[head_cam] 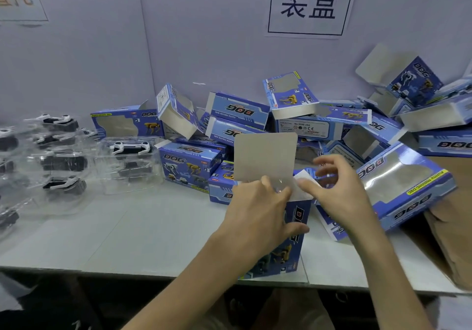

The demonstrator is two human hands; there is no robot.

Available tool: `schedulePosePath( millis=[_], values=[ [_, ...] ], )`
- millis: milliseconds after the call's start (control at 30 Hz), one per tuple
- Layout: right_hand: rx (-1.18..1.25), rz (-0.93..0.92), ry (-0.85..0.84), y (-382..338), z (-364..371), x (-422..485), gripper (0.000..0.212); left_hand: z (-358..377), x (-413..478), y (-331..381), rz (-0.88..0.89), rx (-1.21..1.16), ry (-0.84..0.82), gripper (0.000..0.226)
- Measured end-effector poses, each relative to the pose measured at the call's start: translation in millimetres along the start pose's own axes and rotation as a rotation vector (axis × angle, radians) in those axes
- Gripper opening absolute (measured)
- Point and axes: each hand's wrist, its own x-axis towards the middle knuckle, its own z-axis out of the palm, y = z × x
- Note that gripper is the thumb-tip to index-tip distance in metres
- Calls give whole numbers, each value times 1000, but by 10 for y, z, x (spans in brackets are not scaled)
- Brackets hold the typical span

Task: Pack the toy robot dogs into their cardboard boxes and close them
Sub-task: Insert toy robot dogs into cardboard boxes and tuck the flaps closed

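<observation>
The box (pixel 293 230) is blue with black DOG lettering and yellow and grey printed dogs; its flap (pixel 265 157) is plain grey inside. The toy robot dogs (pixel 63 162) are black and white. The tabletop (pixel 153 227) is pale grey.

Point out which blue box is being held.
The box standing on end, gripped by the left hand, grey flap raised; the others lie piled untouched.
</observation>
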Motion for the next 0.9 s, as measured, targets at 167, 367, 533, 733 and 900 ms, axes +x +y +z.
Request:
schedulePosePath(
  millis=[167, 367, 533, 733, 900],
  values=[
    [205, 70, 110, 96, 201, -208, 32, -33, -10, 36, -15, -16, -64, 80],
    [271, -59, 70, 42, 351, -291, 6, -10, -12, 11, -7, -40, -41, 86],
    [447, 76, 1, 101, 334, -252, 23, 10, -34, 17, 1, -16, -24, 85],
    [639, 333, -226, 198, 278, -100, 31, 49, -89, 29, -19, -58, -12, 81],
    [731, 425, -303, 166, 282, 34, 45, 61, -64, 26, -24, -99, -14, 84]
  ],
)
